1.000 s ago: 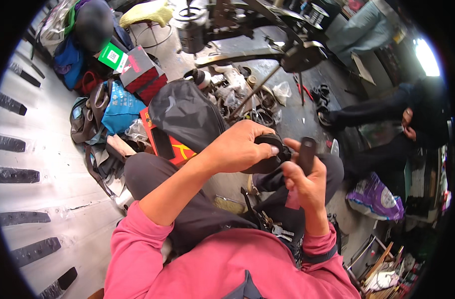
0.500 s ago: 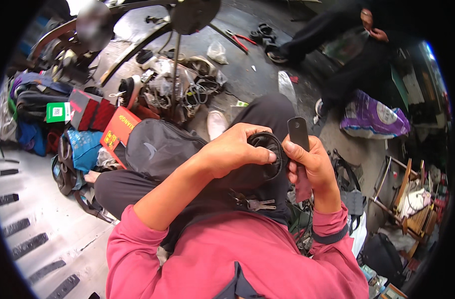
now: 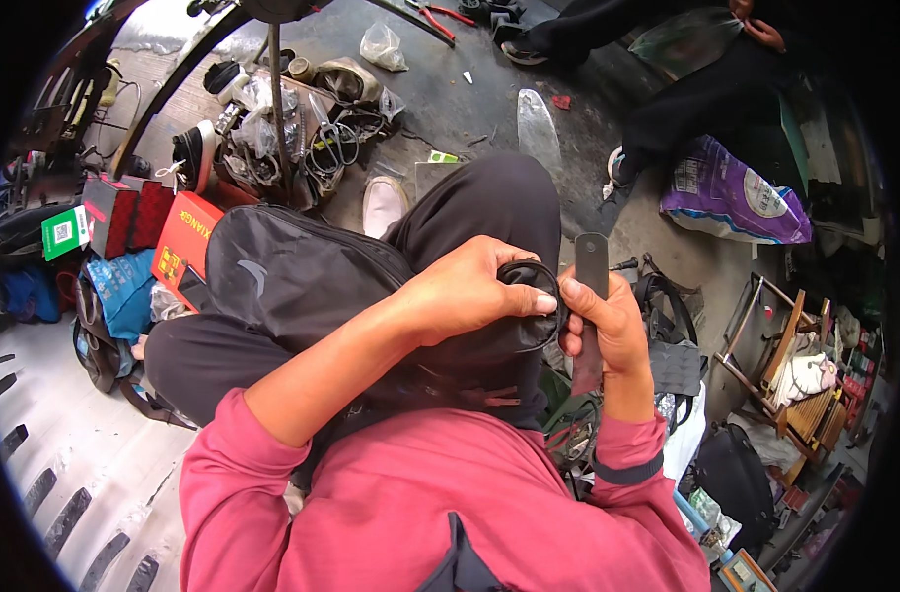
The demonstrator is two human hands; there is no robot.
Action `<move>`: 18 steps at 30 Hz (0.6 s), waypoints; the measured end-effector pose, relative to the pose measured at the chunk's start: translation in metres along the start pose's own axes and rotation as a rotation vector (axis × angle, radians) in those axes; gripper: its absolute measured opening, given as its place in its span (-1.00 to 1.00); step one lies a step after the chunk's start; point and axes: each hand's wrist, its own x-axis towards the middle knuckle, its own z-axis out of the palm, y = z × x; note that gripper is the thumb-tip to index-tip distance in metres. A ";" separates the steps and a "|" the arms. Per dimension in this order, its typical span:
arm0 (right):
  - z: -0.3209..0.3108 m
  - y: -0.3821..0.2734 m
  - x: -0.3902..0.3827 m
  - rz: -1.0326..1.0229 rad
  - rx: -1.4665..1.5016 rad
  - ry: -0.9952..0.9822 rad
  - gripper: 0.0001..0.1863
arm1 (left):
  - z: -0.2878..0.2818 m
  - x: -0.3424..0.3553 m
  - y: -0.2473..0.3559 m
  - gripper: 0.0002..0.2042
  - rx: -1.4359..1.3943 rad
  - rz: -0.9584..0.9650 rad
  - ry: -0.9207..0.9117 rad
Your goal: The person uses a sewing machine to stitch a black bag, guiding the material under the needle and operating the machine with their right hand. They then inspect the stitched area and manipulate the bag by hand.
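Observation:
Across my lap lies a black bag (image 3: 302,266) with a pale curved mark on its side. My left hand (image 3: 474,296) is closed on the bag, thumb pressed against the rounded black edge of its right end. Beside it, my right hand (image 3: 612,321) grips a flat dark metal blade (image 3: 592,259) upright. The blade has a small hole near its top, and a brownish wrapped part shows below my fingers. My right fingertips are close to the bag's edge; whether they touch it I cannot tell.
Shoes, plastic bags and scissors (image 3: 331,143) crowd a box ahead. An orange box (image 3: 186,242) and more bags lie left. Ahead right, a person in dark trousers (image 3: 608,39) holds a clear bag near a purple sack (image 3: 736,192). A wooden folding chair (image 3: 785,360) stands right.
My view has shifted, so the surroundings sit further left and higher. Both hands keep their grips in nearly the same pose. The keys seen earlier on my lap no longer show clearly.

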 end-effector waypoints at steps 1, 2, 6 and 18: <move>-0.002 0.000 -0.001 -0.007 0.015 0.011 -0.74 | 0.001 0.003 -0.002 -0.87 0.008 -0.009 0.000; -0.003 -0.001 -0.003 -0.016 -0.015 0.042 -0.74 | 0.001 0.006 -0.004 -0.87 -0.011 -0.014 -0.002; -0.008 -0.009 -0.010 -0.145 -0.010 0.233 -0.62 | 0.001 0.014 -0.011 -0.88 -0.032 -0.024 -0.017; 0.022 -0.035 -0.020 -0.498 0.137 0.236 -0.62 | 0.001 0.016 -0.011 -0.84 0.057 -0.059 -0.039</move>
